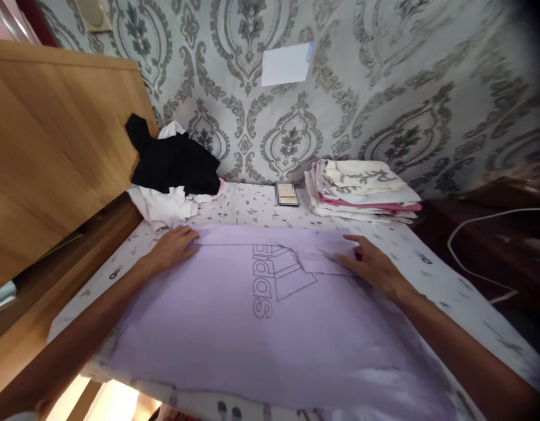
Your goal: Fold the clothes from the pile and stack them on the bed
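A lilac T-shirt (235,327) with an outlined logo lies spread flat on the patterned bed sheet (432,275). My left hand (172,248) rests on the shirt's far left edge, fingers lying flat and together on the cloth. Over by the far right part, my right hand (371,264) presses down flat with fingers stretched out, beside a folded-over sleeve. Neither hand grips the fabric.
A stack of folded clothes (362,190) stands at the back right against the patterned wall. A heap of black and white garments (173,166) lies at the back left by the wooden headboard (55,134). A small box (287,194) sits between them. A white cable (476,234) runs at right.
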A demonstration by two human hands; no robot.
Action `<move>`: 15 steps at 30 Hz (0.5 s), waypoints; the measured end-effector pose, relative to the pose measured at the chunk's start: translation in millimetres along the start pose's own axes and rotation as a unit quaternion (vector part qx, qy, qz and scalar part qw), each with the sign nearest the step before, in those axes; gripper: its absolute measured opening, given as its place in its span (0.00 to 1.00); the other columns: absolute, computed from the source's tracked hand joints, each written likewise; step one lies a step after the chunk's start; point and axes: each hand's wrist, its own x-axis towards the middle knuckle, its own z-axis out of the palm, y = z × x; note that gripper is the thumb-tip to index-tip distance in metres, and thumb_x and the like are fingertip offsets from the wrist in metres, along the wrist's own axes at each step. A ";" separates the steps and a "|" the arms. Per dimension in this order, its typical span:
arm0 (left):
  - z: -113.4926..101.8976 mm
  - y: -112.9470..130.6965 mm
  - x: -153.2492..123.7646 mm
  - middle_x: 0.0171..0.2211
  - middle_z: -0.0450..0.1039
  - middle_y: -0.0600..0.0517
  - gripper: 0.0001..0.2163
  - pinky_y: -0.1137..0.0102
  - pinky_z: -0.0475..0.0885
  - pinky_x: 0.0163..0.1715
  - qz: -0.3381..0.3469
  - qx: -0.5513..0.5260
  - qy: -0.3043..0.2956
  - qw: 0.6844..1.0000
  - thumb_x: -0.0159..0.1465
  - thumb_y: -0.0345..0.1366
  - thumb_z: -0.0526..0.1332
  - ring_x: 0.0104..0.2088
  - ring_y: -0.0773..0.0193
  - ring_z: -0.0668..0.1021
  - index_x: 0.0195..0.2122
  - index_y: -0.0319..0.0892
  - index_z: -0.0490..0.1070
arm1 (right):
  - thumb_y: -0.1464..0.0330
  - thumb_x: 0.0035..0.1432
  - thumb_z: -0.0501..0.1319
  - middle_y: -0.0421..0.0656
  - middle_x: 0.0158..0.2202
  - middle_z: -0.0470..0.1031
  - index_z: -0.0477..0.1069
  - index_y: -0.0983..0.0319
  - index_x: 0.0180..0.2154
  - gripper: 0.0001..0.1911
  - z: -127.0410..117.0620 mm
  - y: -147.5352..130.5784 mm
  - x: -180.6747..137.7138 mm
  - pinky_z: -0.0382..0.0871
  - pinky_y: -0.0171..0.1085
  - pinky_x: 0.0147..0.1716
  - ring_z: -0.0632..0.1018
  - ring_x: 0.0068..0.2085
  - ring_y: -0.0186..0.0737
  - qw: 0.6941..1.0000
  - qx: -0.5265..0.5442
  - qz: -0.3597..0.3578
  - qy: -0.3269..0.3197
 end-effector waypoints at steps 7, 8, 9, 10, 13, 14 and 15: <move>-3.0 -7.5 5.1 0.53 0.74 0.43 0.15 0.61 0.71 0.46 -0.097 0.030 0.000 0.995 0.65 0.33 0.48 0.53 0.49 0.76 0.48 0.43 0.71 | 0.66 0.48 0.59 0.39 0.27 0.76 0.79 0.62 0.34 0.13 -3.1 -4.6 -8.1 0.66 0.35 0.34 0.73 0.31 0.38 0.987 0.158 -0.013 -0.015; -5.2 -8.8 6.4 0.52 0.75 0.45 0.15 0.63 0.72 0.44 -0.098 0.019 0.013 0.995 0.66 0.35 0.47 0.50 0.51 0.77 0.46 0.44 0.71 | 0.66 0.48 0.60 0.39 0.26 0.76 0.79 0.63 0.34 0.13 -3.4 -6.5 -8.9 0.66 0.35 0.32 0.73 0.30 0.37 0.980 0.201 0.009 -0.007; -7.8 -10.1 7.5 0.48 0.77 0.47 0.15 0.64 0.71 0.42 -0.101 0.004 0.024 0.995 0.67 0.37 0.46 0.46 0.53 0.79 0.44 0.45 0.70 | 0.66 0.48 0.60 0.39 0.26 0.75 0.79 0.63 0.34 0.13 -3.6 -8.5 -10.0 0.66 0.34 0.30 0.72 0.29 0.36 0.969 0.244 0.030 -0.002; -10.8 -11.3 8.3 0.43 0.78 0.51 0.14 0.66 0.71 0.39 -0.107 -0.012 0.036 0.994 0.66 0.38 0.45 0.42 0.55 0.79 0.42 0.46 0.69 | 0.66 0.47 0.61 0.39 0.25 0.75 0.79 0.64 0.35 0.13 -3.7 -10.5 -11.5 0.65 0.33 0.28 0.72 0.28 0.36 0.957 0.287 0.049 0.001; -18.0 -14.4 7.9 0.31 0.77 0.58 0.11 0.70 0.70 0.35 -0.133 -0.051 0.070 0.987 0.62 0.41 0.46 0.33 0.59 0.78 0.36 0.50 0.67 | 0.67 0.46 0.63 0.38 0.25 0.75 0.78 0.63 0.35 0.12 -5.1 -15.0 -19.8 0.65 0.32 0.25 0.72 0.26 0.34 0.908 0.406 0.099 -0.002; -18.5 -15.5 6.6 0.30 0.77 0.60 0.11 0.70 0.69 0.34 -0.137 -0.059 0.079 0.986 0.62 0.42 0.47 0.32 0.59 0.78 0.36 0.51 0.67 | 0.68 0.45 0.64 0.39 0.25 0.76 0.78 0.63 0.34 0.11 -5.8 -15.5 -23.7 0.66 0.32 0.25 0.72 0.26 0.34 0.891 0.440 0.114 -0.007; -17.3 -16.9 4.9 0.30 0.77 0.61 0.11 0.70 0.69 0.34 -0.135 -0.063 0.083 0.985 0.61 0.43 0.47 0.32 0.59 0.79 0.36 0.52 0.67 | 0.69 0.45 0.65 0.39 0.25 0.76 0.78 0.62 0.34 0.10 -6.6 -15.5 -28.0 0.66 0.32 0.24 0.72 0.25 0.33 0.873 0.469 0.130 -0.016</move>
